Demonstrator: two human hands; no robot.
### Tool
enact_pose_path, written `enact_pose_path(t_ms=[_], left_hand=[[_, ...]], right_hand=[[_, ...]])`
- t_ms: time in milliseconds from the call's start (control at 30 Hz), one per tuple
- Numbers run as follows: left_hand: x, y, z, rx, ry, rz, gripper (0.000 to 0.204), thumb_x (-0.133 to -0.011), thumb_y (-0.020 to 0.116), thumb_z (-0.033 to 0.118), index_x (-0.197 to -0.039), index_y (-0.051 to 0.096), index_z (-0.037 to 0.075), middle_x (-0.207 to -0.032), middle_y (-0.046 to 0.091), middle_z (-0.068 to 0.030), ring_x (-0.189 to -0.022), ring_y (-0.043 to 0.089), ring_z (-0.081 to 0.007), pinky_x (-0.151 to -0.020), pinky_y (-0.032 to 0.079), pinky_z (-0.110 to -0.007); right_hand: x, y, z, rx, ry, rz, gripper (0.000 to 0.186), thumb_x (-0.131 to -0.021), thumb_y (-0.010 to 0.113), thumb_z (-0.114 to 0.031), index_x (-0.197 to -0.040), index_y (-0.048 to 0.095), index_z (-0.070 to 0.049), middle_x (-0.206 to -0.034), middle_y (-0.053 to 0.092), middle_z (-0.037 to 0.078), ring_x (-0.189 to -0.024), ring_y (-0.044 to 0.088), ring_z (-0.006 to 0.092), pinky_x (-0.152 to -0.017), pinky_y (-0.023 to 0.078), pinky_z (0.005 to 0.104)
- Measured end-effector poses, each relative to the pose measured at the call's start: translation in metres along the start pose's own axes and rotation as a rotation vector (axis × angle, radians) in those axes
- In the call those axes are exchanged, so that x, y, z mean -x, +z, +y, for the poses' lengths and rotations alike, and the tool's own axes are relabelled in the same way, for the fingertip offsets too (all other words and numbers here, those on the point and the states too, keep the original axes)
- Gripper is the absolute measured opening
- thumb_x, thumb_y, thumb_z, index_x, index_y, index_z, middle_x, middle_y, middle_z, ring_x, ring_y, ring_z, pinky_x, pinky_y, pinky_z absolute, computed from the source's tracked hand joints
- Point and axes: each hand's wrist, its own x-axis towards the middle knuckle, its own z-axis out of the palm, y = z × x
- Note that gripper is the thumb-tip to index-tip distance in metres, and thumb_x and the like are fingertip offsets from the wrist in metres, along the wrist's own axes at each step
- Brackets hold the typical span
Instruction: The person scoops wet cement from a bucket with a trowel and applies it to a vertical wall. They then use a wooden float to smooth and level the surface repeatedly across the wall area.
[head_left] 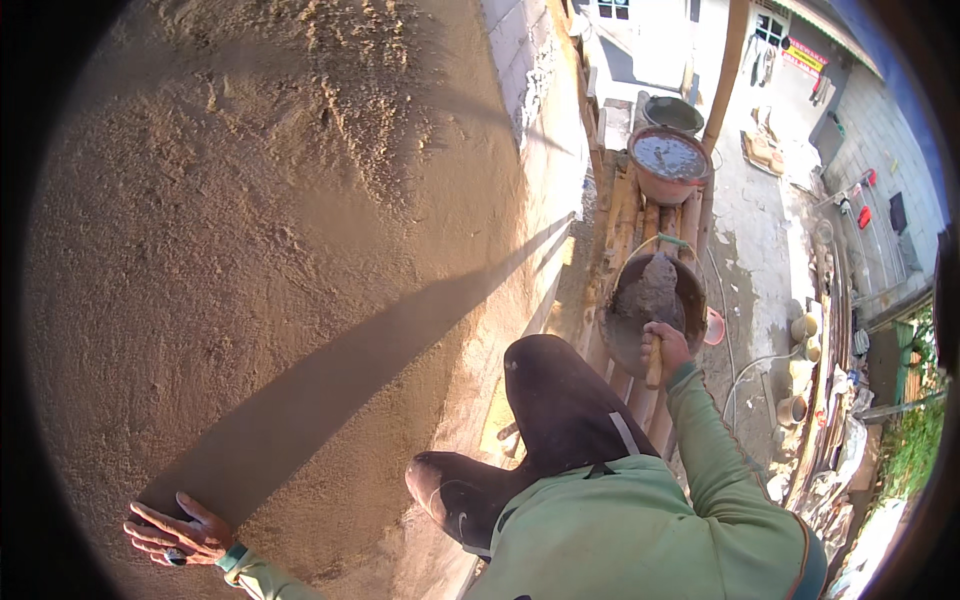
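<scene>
My right hand (668, 346) is wrapped round the wooden handle of a trowel (655, 368). The blade, coated or loaded with grey mortar, lies over a dark bucket (612, 330) that has mortar inside and a thin handle across its far side. At the lower left, my left hand (182, 536) rests with fingers spread against a rough, freshly plastered wall (250, 270). A ring shows on one of its fingers. The wall's plaster is coarser and lumpier near the top.
I am perched on a platform of bamboo poles (690, 215). Beyond the bucket stand a tub of watery liquid (672, 188) and another dark bucket (674, 113). An upright pole (727, 75) rises beside them. Below right, a concrete yard holds a hose, poles and several small containers.
</scene>
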Motion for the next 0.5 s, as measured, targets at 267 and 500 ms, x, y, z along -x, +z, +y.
enact_pose_path(t_ms=[267,500], left_hand=[[0.000,-0.001,0.001,0.108,-0.066,-0.068,0.080,-0.093,0.060,0.044,-0.161,0.032,0.014,-0.168,0.022,-0.0209,-0.153,0.019,-0.0458,-0.119,0.015,-0.067],[0.000,-0.007,-0.005,0.119,-0.078,-0.100,0.083,-0.090,0.064,0.038,-0.161,0.031,0.011,-0.167,0.021,-0.0231,-0.155,0.017,-0.0451,-0.121,0.013,-0.064]], right_hand=[[0.074,0.113,-0.152,-0.446,-0.761,-0.355,0.040,-0.109,0.044,-0.032,-0.133,0.050,-0.001,-0.093,0.053,0.003,-0.071,0.053,0.0125,-0.058,0.049,0.0295],[0.157,0.234,-0.207,-0.577,-1.397,-0.297,0.033,-0.103,0.061,-0.023,-0.133,0.050,-0.016,-0.092,0.055,0.006,-0.079,0.053,0.0169,-0.072,0.051,0.0325]])
